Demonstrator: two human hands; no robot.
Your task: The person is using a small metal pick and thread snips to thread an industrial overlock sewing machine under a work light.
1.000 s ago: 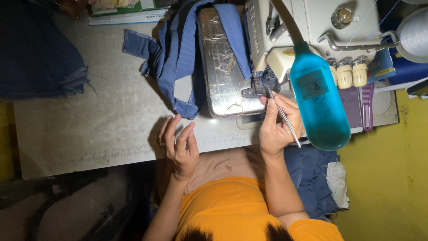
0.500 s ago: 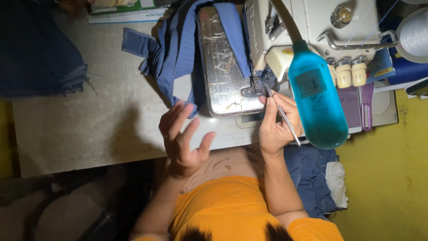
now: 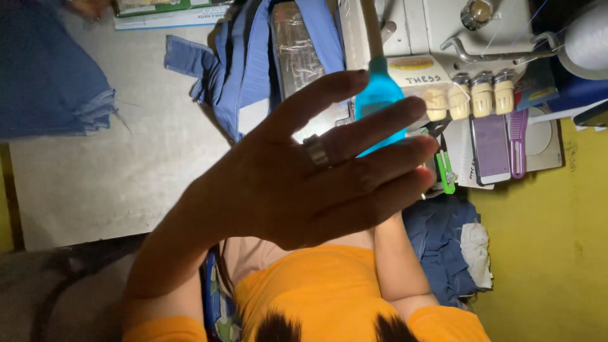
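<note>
My left hand [image 3: 304, 183] is raised close to the camera, fingers spread and nothing in it, with a ring on one finger. It covers the middle of the view and the front of the white sewing machine [image 3: 443, 31]. Behind it, only my right forearm [image 3: 399, 266] shows; the right hand itself is hidden. A teal bottle [image 3: 379, 88] pokes out above my fingers. Blue cloth [image 3: 240, 63] lies draped around a shiny metal plate [image 3: 294, 44] on the grey table [image 3: 126, 177].
Green thread snips [image 3: 446, 171], a purple phone [image 3: 491, 149] and a purple comb [image 3: 517, 142] lie right of the machine. A white thread cone [image 3: 586, 38] stands at the top right. Dark blue fabric [image 3: 44, 76] is piled at the left, more [image 3: 443, 247] by my right side.
My left hand has lifted off the table edge and come up toward the camera with fingers spread, now blocking my right hand and the thin tool it held at the machine.
</note>
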